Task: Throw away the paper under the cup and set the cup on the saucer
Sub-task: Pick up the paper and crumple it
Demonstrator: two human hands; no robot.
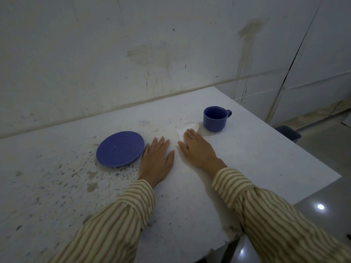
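A blue cup (pixel 215 118) stands upright on the white table (pixel 256 154), handle pointing right. Just left of it lies a white paper (pixel 187 129), free of the cup, with a faint ring mark on it. My right hand (pixel 198 149) lies flat with its fingertips resting on the paper's near part. A blue saucer (pixel 120 148) sits empty at the left. My left hand (pixel 157 158) rests palm down on the table, fingers apart, right beside the saucer's right rim and holding nothing.
A stained wall runs along the table's far edge. The table's left part is speckled and worn. On the floor at the right, past the table's edge, stands a dark bin (pixel 288 132). The table's near edge is chipped.
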